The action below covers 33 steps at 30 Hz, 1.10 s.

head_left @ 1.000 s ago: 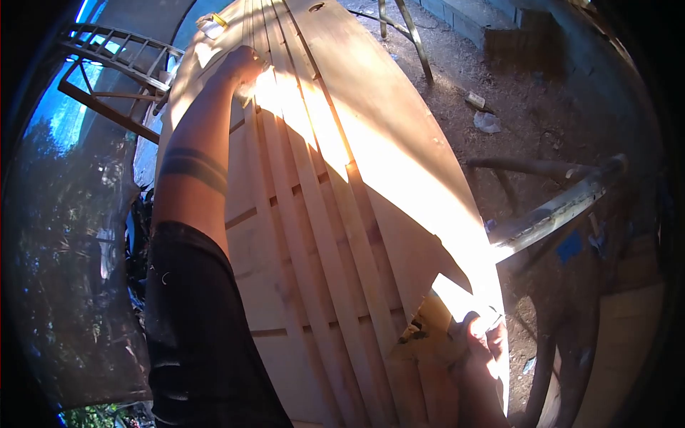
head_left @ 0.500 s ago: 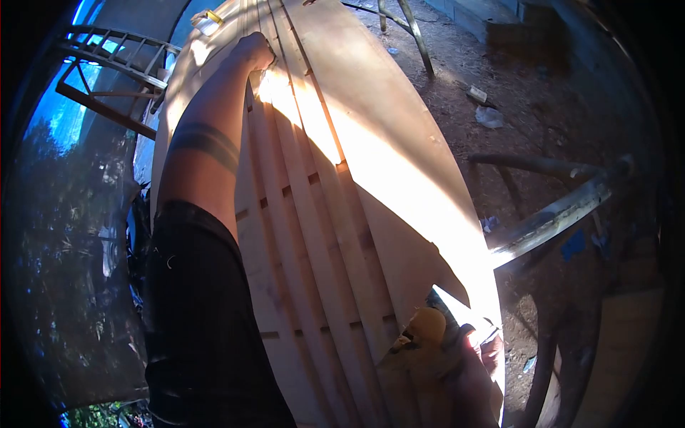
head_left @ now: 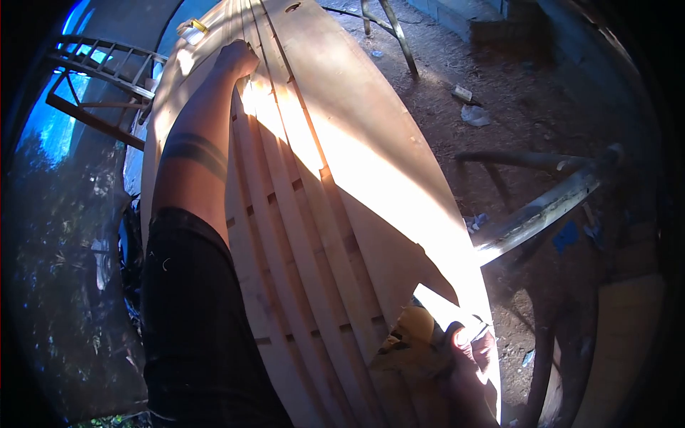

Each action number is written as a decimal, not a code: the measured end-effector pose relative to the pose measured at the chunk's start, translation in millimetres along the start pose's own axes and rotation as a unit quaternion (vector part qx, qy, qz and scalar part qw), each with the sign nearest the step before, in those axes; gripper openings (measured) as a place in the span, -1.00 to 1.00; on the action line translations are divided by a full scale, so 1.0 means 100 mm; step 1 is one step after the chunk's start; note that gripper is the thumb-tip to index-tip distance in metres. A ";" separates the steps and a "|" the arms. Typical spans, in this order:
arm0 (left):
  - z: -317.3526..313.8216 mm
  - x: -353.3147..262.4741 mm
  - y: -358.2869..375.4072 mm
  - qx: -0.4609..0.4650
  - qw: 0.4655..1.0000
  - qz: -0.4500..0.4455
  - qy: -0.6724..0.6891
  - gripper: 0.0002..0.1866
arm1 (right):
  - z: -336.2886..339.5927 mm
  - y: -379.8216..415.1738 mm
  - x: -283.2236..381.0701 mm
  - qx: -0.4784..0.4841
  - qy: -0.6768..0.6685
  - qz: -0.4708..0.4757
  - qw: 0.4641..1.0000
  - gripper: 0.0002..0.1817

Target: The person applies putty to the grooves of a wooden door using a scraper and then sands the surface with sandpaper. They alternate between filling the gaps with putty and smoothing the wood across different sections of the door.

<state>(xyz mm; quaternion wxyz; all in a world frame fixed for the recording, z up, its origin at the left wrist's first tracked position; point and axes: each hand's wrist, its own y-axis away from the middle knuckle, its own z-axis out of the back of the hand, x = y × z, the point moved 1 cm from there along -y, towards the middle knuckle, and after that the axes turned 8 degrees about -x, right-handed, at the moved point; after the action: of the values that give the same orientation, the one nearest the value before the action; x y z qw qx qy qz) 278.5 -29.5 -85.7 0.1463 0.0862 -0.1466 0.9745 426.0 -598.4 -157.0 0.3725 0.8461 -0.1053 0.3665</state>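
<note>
A long, curved wooden board with lengthwise strips and gaps fills the middle of the head view. My left hand is stretched out to the far part of the strips, fingers curled down at a gap; what they hold, if anything, is hidden. At the near right edge of the board, my right hand grips a torn, bent, yellowish-brown sheet that looks like worn sandpaper. Its upper corner shines white in the sun, and thumb and fingers press on its side.
A small yellow-and-white object lies on the board's far left. Beyond the left edge stands a ladder-like frame. A wooden pole reaches to the right edge, above a dirt floor with scraps of litter.
The whole view has shifted slightly, so the board sits further left. My left hand stays at the far strips. In my right hand the sheet has tilted a little, with the hand still at the edge.
</note>
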 end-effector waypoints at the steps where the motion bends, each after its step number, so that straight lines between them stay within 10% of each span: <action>1: 0.00 -0.01 0.00 -0.013 1.000 -0.004 0.000 -0.62 | 0.01 0.00 0.01 0.005 0.004 -0.007 1.000 -0.69; 13: -0.30 0.14 -0.19 -0.065 0.997 -0.044 -0.005 -0.54 | -0.05 0.01 0.06 0.005 0.002 0.006 1.000 -0.71; 22: -0.22 0.17 -0.10 0.094 0.974 0.077 0.191 -0.58 | -0.05 -0.02 0.04 0.023 -0.007 0.020 1.000 -0.72; 33: -0.25 0.32 0.01 0.110 0.972 -0.022 0.208 -0.61 | -0.07 -0.05 0.04 0.085 -0.021 0.071 0.994 -0.73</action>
<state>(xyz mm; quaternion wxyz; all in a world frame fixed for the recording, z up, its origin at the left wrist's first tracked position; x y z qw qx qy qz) 244.7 -14.6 -103.3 0.1842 -0.1000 -0.0026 0.9778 426.9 -589.4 -153.7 0.2701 0.8724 -0.1412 0.3821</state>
